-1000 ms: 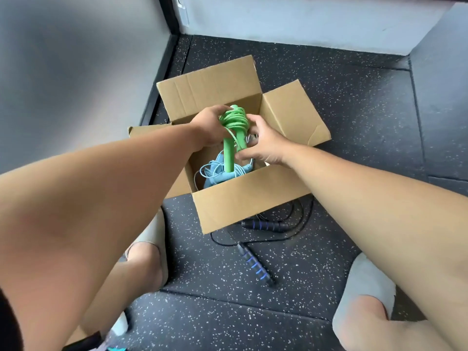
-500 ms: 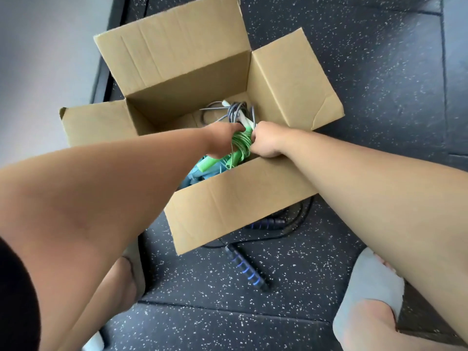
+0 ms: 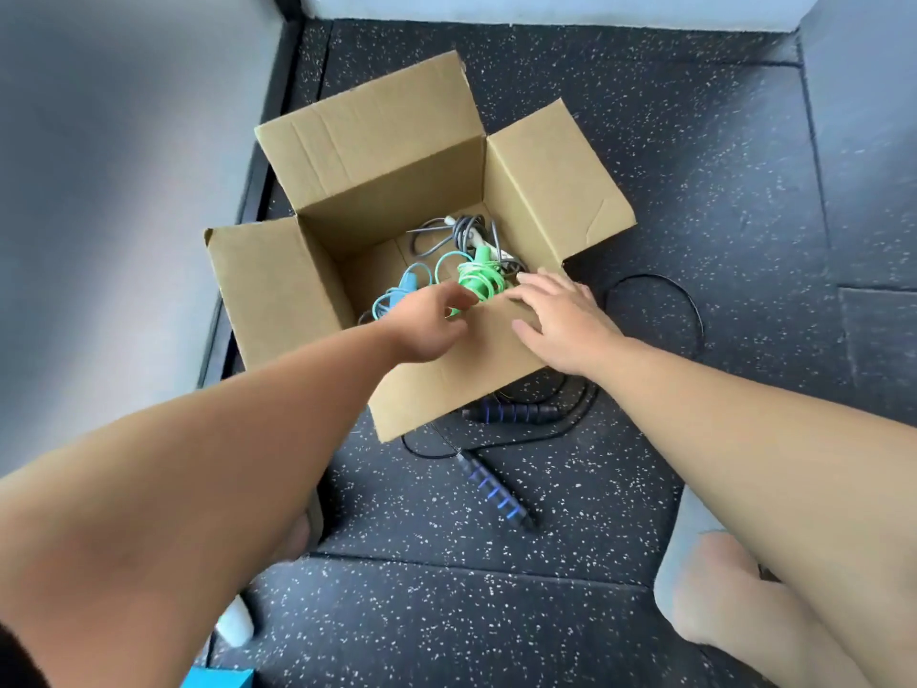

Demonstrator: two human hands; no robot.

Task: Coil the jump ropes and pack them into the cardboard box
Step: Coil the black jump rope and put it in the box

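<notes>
- Now: box (image 3: 377,156) sits open on the floor (image 3: 694,191), all 4 flaps out. Inside lie 3 ropes: green rope (image 3: 479,280) bundled near the front right, blue rope (image 3: 404,288) to its left, grey rope (image 3: 459,230) behind, toward the far wall.
- Left hand (image 3: 426,325): above the near rim, grip slack, fingers loosely curled, nothing held. Fingertips are close to the green rope; touching or not, cannot tell.
- Right hand (image 3: 560,320): grip wide, fingers straight and spread, palm down over the near flap's right corner. It holds nothing.
- Black rope (image 3: 511,413) lies uncoiled on the floor, just in front of the box. 1 blue-ringed handle sits by the near flap's edge, the other nearer the person. The cord loops out to the right of the box, and part of it seems to run under the flap.
- Judgement: green rope looks placed. The step in hand is letting go and clearing the box. 1 rope is left to pack.
- To do it well: lift both hands straight up so no finger snags a loop and undoes the green bundle. Check that the bundle sits below the rim. For the black rope, free the cord from under the flap first, put both handles together, then wind even loops.
- Writing: none readable. Box is plain, no print or label seen; ropes show no brand.
</notes>
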